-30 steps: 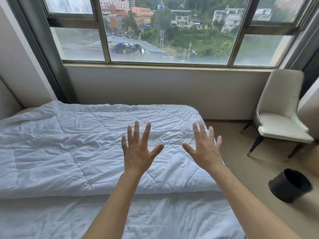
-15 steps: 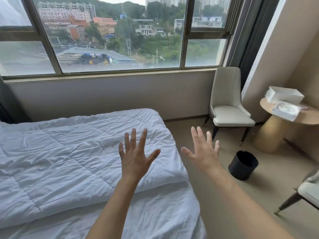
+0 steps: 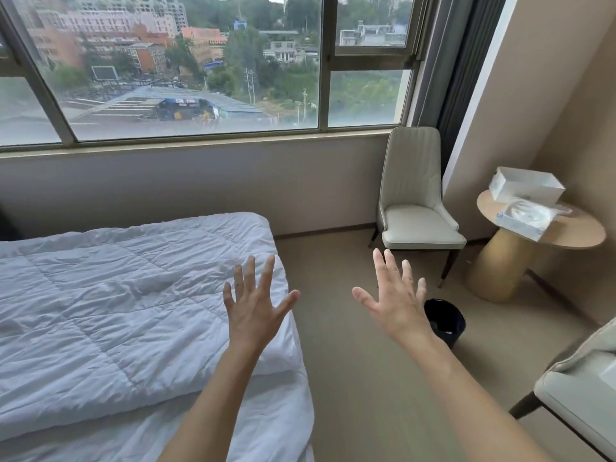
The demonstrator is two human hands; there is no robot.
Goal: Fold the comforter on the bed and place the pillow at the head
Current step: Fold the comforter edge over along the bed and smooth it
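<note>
A white quilted comforter (image 3: 110, 305) lies folded across the bed, and its near edge leaves a strip of the white bed sheet (image 3: 246, 425) bare in front. My left hand (image 3: 255, 306) is held up over the comforter's right end, fingers spread, holding nothing. My right hand (image 3: 395, 300) is raised over the floor beside the bed, also spread and empty. No pillow is in view.
A pale chair (image 3: 416, 208) stands under the window at the right. A round gold side table (image 3: 530, 241) holds a white box and a plastic packet. A black bin (image 3: 446, 323) sits on the floor behind my right hand. Another chair (image 3: 580, 391) is at the right edge.
The view has swung to the right, so the bed now sits at the left and the side table and chairs have come into view. Both hands stay raised and spread.
</note>
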